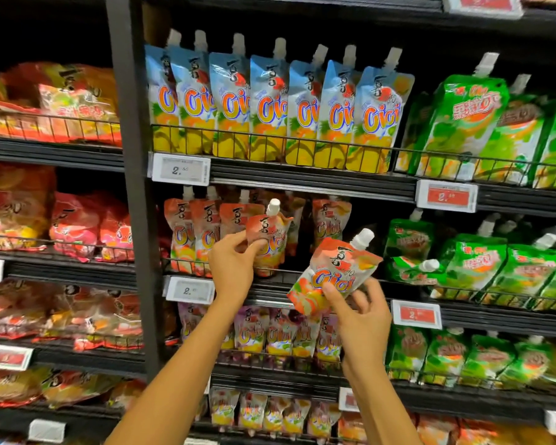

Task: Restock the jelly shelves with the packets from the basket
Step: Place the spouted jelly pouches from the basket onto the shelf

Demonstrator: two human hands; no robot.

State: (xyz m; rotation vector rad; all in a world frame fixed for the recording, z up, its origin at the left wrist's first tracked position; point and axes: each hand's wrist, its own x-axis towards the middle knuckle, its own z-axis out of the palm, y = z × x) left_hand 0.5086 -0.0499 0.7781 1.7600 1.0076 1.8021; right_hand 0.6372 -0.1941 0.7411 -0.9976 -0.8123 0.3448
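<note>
Restocking red jelly pouches, one in each hand, at the middle shelf.

Holding both bare arms up toward the shelving. Pinching the lower half of the tilted red pouch in the right hand, thumb on the front and fingers curled loosely behind. Keeping it just in front of the shelf edge, white cap pointing up and to the right. Pinching the left edge of the upright red pouch between thumb and fingers of the left hand. Holding it at the wire rail, just right of the row of red pouches; not telling whether it is resting on the shelf. Passing the left wrist beside a white price tag. Facing green pouches further right and blue-and-yellow pouches on the shelf above.
</note>
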